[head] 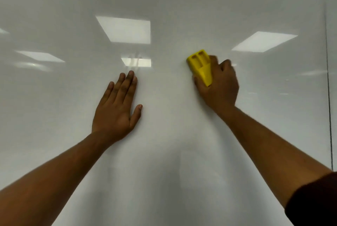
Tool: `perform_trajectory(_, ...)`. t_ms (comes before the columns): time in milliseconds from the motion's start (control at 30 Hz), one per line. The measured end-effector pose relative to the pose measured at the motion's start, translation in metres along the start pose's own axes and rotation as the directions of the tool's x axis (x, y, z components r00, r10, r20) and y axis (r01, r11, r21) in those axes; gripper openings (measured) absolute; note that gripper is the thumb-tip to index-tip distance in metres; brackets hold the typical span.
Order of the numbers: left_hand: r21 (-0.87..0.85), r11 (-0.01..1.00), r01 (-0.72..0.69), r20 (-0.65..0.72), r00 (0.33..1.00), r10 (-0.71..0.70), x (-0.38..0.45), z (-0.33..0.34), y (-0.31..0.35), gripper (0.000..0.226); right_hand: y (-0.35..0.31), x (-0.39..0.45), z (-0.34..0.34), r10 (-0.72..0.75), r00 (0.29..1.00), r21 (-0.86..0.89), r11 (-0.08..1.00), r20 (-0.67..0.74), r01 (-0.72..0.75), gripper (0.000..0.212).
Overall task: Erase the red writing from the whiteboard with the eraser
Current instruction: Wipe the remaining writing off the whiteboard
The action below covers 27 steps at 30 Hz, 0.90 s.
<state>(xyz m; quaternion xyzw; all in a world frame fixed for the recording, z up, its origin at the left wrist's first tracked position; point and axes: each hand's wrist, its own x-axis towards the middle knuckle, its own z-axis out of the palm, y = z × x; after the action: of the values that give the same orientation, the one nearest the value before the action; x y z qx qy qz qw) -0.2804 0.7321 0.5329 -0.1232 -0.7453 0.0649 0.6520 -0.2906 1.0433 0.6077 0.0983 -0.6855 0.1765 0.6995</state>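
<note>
Two bare forearms come in from the lower corners of the frame, uncovered from elbow to wrist. The left hand (116, 110) and the right hand (221, 87) carry no ring, watch or band that can be seen. At the lower right corner a dark maroon sleeve (315, 202) covers the right upper arm, its hem plain.

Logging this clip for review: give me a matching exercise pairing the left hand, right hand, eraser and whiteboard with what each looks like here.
Column one:
1. left hand
2. right hand
3. eraser
4. whiteboard

Column two:
A. yellow, held against the board
B. fingers straight, flat on the board
C. no red writing visible, reflects ceiling lights
D. gripping the yellow block

Pairs: 1-B, 2-D, 3-A, 4-C
</note>
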Motion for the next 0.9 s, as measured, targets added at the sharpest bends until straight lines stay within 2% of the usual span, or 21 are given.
perform_trajectory(100,-0.013,1.0,0.01,0.023,1.0,-0.009,0.001,-0.003,0.002,0.077,0.0,-0.06,-0.005,-0.233,0.969,0.009,0.972,0.081,0.233,0.069)
perform_trajectory(233,-0.012,1.0,-0.01,0.093,0.996,0.011,-0.02,-0.006,-0.002,0.075,0.029,-0.092,-0.018,-0.31,0.939,0.019,0.95,0.151,0.311,0.066)
perform_trajectory(300,0.013,0.999,-0.044,0.115,0.993,0.042,-0.042,-0.007,-0.01,0.075,0.04,-0.071,-0.021,-0.191,0.975,-0.033,0.98,0.116,0.196,0.067)
perform_trajectory(400,0.034,0.999,-0.029,0.097,0.995,0.026,-0.061,-0.006,-0.012,0.075,0.027,-0.027,-0.014,0.078,0.997,-0.005,0.997,0.027,-0.078,0.069)
perform_trajectory(467,0.032,0.999,-0.002,0.079,0.997,0.0,-0.061,-0.004,-0.01,0.075,0.002,-0.02,-0.005,0.08,0.997,0.001,0.997,0.006,-0.08,0.069)
perform_trajectory(533,0.03,1.0,-0.004,0.074,0.997,0.001,-0.06,-0.004,-0.01,0.074,-0.022,-0.04,0.003,-0.057,0.998,-0.012,0.998,0.015,0.058,0.07)
perform_trajectory(633,0.011,1.0,-0.006,0.089,0.996,0.005,-0.061,-0.009,-0.01,0.073,-0.038,-0.104,0.007,-0.274,0.959,0.029,0.962,0.069,0.273,0.067)
perform_trajectory(767,-0.02,0.999,-0.035,0.143,0.989,0.037,-0.08,-0.018,-0.021,0.072,-0.012,-0.144,-0.004,-0.544,0.825,0.081,0.839,0.152,0.538,0.058)
perform_trajectory(800,-0.011,0.999,-0.047,0.155,0.987,0.048,-0.086,-0.021,-0.031,0.073,-0.004,-0.136,-0.005,-0.553,0.82,0.062,0.833,0.15,0.55,0.058)
perform_trajectory(833,0.003,0.999,-0.053,0.162,0.985,0.052,-0.092,-0.025,-0.044,0.075,0.002,-0.123,-0.005,-0.506,0.853,0.021,0.861,0.132,0.508,0.059)
perform_trajectory(900,0.027,1.0,-0.013,0.157,0.987,0.009,-0.098,-0.032,-0.072,0.077,0.002,-0.093,-0.004,-0.292,0.953,-0.054,0.953,0.078,0.297,0.063)
